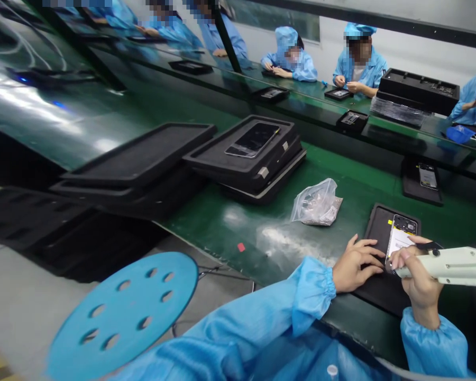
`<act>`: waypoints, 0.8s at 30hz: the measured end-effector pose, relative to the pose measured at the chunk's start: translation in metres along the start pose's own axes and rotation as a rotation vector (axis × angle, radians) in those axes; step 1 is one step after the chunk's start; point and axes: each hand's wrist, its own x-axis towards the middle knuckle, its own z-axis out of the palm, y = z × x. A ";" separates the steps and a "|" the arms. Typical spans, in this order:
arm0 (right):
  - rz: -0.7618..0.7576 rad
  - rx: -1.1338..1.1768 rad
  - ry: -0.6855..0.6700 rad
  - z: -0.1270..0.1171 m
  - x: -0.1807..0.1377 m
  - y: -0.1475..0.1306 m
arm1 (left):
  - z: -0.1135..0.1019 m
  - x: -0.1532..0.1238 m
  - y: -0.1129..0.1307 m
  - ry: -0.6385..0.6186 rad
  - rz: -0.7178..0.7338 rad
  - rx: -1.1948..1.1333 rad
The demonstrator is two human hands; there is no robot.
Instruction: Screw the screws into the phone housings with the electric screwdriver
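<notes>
An opened phone (401,239) with its white battery and dark board showing lies on a black foam tray (377,225) in front of me. My left hand (356,266) rests with fingers spread on the tray, its fingertips at the phone's left edge. My right hand (419,278) is wrapped round the front of a white electric screwdriver (462,266), which extends off to the right. The screwdriver's front end is over the phone's lower part. My right fingers hide its tip, so I cannot tell whether it touches the phone.
A clear bag of small parts (318,203) lies beyond my left hand. Left of it are stacked black trays (257,172) with a phone (253,140) on top. Another tray (410,185) holds a phone. A blue stool (130,296) stands left. Co-workers (360,63) sit across the line.
</notes>
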 end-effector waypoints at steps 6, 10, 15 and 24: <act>-0.008 0.047 0.029 0.004 -0.001 0.001 | -0.001 0.001 0.002 -0.005 -0.022 -0.049; -0.026 0.040 0.042 0.006 -0.002 0.001 | 0.000 0.002 0.001 0.021 -0.017 -0.088; -0.037 0.066 0.070 0.010 -0.002 -0.005 | 0.000 0.002 -0.001 0.029 -0.010 -0.095; -0.023 0.002 0.042 0.009 0.001 -0.009 | -0.003 0.004 -0.001 0.080 0.027 -0.039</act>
